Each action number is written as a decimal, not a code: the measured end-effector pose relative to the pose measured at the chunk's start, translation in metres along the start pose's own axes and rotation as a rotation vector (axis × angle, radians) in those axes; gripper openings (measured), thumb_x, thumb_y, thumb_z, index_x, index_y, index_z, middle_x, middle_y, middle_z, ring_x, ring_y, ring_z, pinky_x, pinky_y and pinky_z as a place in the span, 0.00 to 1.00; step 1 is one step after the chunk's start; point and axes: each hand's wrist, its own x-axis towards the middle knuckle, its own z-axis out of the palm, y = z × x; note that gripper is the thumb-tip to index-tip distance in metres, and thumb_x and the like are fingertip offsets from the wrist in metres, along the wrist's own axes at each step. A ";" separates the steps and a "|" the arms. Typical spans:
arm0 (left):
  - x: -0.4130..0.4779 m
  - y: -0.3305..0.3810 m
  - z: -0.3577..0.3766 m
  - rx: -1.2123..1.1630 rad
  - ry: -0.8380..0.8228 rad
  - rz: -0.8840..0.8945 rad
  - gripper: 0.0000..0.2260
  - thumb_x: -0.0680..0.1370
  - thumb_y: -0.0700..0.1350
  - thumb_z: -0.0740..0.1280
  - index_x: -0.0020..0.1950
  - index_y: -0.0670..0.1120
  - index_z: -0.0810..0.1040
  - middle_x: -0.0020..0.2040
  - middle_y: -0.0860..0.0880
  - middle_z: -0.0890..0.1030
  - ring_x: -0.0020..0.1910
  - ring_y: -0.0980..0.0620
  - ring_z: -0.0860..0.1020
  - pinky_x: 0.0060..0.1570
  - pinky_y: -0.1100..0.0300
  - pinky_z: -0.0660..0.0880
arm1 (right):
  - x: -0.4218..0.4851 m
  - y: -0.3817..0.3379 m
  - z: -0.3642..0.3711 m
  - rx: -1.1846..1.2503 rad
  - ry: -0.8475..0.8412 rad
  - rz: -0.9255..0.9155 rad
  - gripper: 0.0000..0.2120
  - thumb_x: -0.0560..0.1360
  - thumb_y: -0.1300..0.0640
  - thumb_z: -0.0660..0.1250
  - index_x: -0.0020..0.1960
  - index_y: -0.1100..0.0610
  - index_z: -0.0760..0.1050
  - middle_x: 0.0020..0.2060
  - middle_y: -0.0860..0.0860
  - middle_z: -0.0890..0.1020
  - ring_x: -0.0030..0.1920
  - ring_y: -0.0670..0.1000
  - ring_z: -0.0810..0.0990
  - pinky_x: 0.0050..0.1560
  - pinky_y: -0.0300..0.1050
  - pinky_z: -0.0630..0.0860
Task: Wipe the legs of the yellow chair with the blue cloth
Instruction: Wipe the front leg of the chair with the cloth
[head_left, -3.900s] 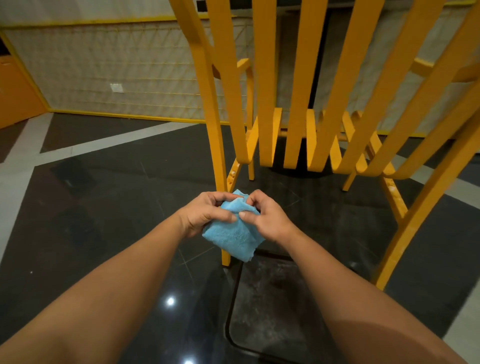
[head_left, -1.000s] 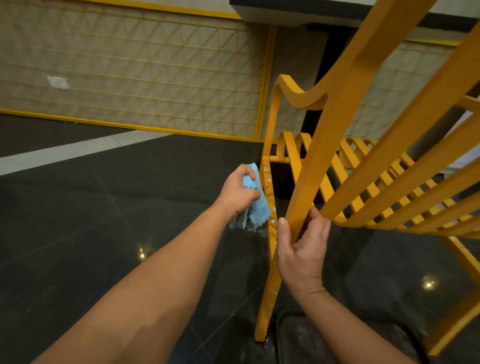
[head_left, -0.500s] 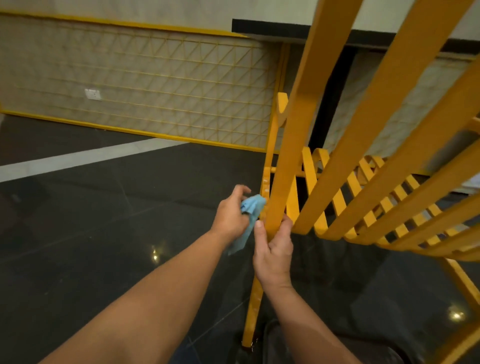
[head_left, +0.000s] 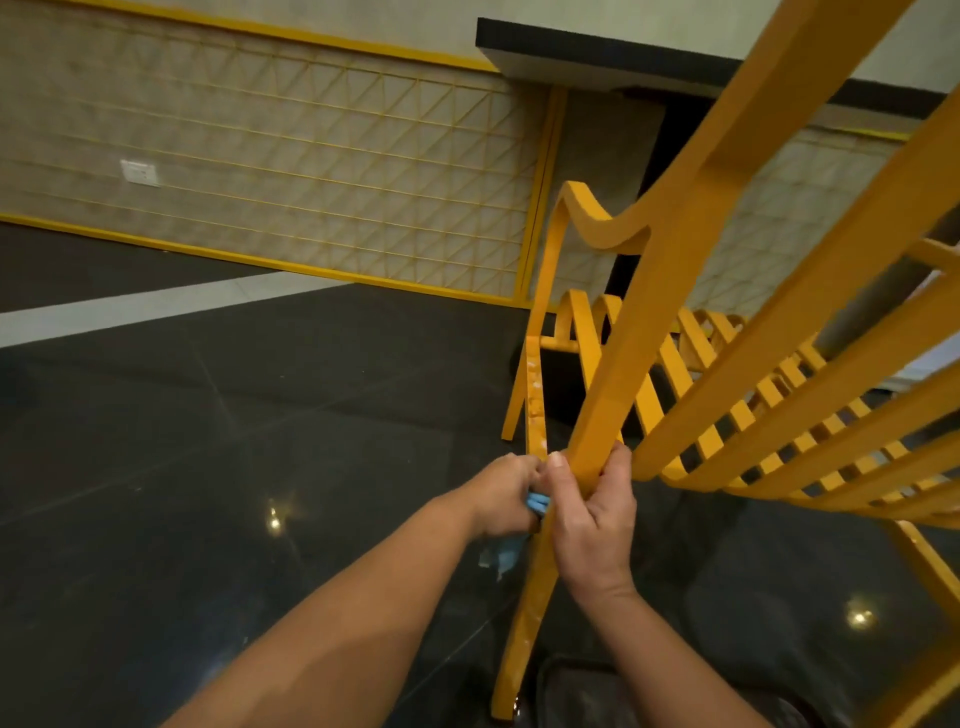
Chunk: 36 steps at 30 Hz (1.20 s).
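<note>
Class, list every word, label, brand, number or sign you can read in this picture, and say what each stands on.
No text can be read anywhere in this picture.
The yellow chair and the blue cloth show no lettering.
The white wall plate is too small and blurred to tell whether it bears any marking.

Chair (head_left: 675, 249) at right of frame, on floor (head_left: 208, 441); wall (head_left: 311, 156) behind, upper left. Lower centre: left hand (head_left: 501, 493) with cloth (head_left: 537, 503) left of leg (head_left: 532, 613), right hand (head_left: 592, 525) right of it.

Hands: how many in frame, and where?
2. Left hand grips the blue cloth against the yellow chair's leg; right hand beside it grips the back upright.
</note>
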 end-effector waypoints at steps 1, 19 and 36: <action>0.003 -0.005 0.002 0.044 -0.023 0.009 0.13 0.67 0.42 0.69 0.50 0.53 0.76 0.47 0.50 0.82 0.50 0.52 0.80 0.57 0.50 0.78 | 0.000 0.001 0.000 0.005 0.001 -0.009 0.12 0.73 0.45 0.62 0.50 0.52 0.69 0.37 0.43 0.77 0.38 0.47 0.79 0.41 0.41 0.78; 0.006 -0.023 0.000 0.023 -0.113 0.158 0.21 0.71 0.41 0.70 0.63 0.49 0.73 0.51 0.50 0.79 0.50 0.56 0.76 0.63 0.56 0.72 | 0.005 0.011 0.009 0.086 0.034 -0.092 0.11 0.73 0.53 0.63 0.49 0.60 0.68 0.34 0.52 0.76 0.33 0.49 0.77 0.37 0.37 0.76; 0.007 -0.031 -0.012 0.157 0.034 0.408 0.05 0.74 0.39 0.70 0.47 0.46 0.85 0.53 0.53 0.73 0.53 0.58 0.67 0.52 0.71 0.65 | 0.008 0.019 0.006 0.081 0.082 -0.058 0.18 0.73 0.42 0.67 0.51 0.55 0.74 0.30 0.60 0.77 0.30 0.61 0.78 0.36 0.55 0.78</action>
